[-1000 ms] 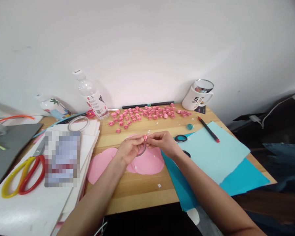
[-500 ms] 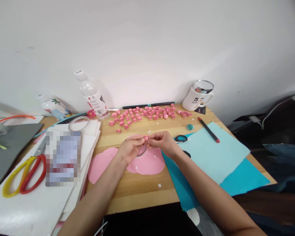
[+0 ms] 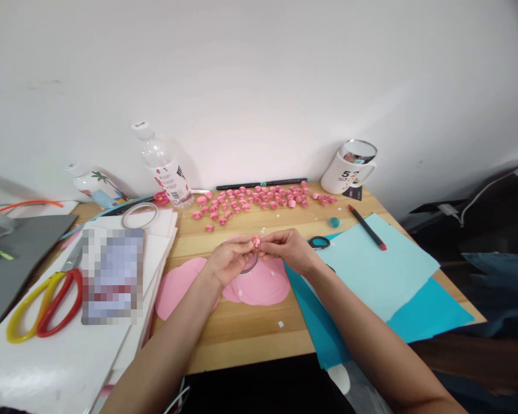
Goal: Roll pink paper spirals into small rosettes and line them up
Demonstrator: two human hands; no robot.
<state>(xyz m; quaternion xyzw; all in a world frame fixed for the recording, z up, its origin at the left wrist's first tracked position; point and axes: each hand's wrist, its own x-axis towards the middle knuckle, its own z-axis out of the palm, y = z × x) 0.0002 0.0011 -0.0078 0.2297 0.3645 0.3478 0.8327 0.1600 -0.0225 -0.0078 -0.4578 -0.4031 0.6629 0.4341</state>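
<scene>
Where the wooden desk (image 3: 242, 348) is meeting the wall (image 3: 259, 86): small pink paper coils (image 3: 265, 204) are standing in loose rows.
Pink paper circles (image 3: 265, 287): these are lying in overlapping piles nearer the front edge.
Left hand (image 3: 228, 259) and right hand (image 3: 291, 250): both are pinching the held coil (image 3: 256, 242), tips meeting.
Held coil: it is sitting between them, above the circles.
Coiling: they are apparently winding or tightening it.
Next move: this is probably calling for a light, even pinch.

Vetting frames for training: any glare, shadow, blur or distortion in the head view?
Head view: glare on the glossy white sheet, lower left; soft shadow on the wall right of the clear bottle; that and the mug lean outward, likely wide-angle distortion; pink curl in the hands soft, fine detail lost.
</scene>
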